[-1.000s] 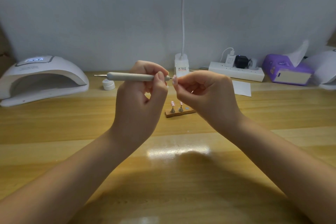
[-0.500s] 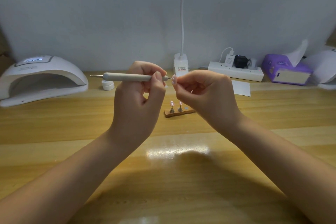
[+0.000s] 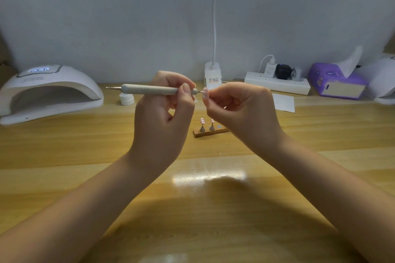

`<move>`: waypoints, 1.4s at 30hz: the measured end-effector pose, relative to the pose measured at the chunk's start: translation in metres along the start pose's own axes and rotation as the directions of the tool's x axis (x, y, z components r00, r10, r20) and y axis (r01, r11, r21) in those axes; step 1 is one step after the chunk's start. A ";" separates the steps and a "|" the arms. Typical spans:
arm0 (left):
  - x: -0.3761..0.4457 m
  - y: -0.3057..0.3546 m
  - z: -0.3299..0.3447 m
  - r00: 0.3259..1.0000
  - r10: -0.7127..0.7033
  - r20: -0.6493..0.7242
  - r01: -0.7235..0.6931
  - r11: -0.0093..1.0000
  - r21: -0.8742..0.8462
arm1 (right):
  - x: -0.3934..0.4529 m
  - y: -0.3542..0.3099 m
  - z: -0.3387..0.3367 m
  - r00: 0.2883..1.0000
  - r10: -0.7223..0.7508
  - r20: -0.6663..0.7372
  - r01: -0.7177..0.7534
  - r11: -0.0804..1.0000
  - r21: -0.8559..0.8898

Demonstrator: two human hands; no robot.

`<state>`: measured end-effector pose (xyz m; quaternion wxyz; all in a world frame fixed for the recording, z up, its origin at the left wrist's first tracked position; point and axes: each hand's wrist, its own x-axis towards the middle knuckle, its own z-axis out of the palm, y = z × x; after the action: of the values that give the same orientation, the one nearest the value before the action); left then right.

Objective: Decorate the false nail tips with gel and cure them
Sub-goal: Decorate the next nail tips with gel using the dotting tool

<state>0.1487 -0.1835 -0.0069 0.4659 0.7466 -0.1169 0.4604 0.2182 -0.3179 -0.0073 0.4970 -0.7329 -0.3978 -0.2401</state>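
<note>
head | left hand (image 3: 162, 117) grips dotting pen (image 3: 149, 89) | right hand (image 3: 241, 111) pinches nail tip (image 3: 205, 93), above table (image 3: 64, 147)

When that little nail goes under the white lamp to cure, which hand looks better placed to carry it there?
Probably the right hand: it already pinches the nail tip. The left hand grips the tool, though the lamp sits on its side.

Grey tool (image 3: 149, 89), pink nail tip (image 3: 205, 93), purple tissue box (image 3: 335, 83)

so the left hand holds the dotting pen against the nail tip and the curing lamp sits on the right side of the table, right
Not quite. The head view shows the curing lamp on the left side of the table. The rest holds: the left hand holds the dotting pen against the nail tip.
</note>
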 end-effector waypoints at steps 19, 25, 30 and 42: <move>0.004 0.000 -0.002 0.999 -0.016 -0.038 0.014 0.999 -0.034 | 0.000 0.000 0.000 1.000 0.014 0.002 -0.014 1.000 0.006; 0.004 0.001 -0.002 1.000 -0.005 -0.023 0.004 1.000 -0.021 | -0.001 0.000 0.000 1.000 0.004 0.013 -0.004 1.000 0.005; 0.002 0.002 -0.001 1.000 -0.025 -0.011 0.025 1.000 0.010 | -0.001 0.000 0.000 1.000 0.011 0.016 -0.012 1.000 0.014; 0.001 0.001 -0.001 1.000 0.005 -0.004 -0.005 1.000 0.014 | -0.001 0.000 0.000 1.000 0.019 0.013 -0.019 1.000 0.005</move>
<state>0.1481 -0.1831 -0.0058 0.4596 0.7485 -0.1145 0.4641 0.2178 -0.3185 -0.0076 0.4984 -0.7369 -0.3947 -0.2296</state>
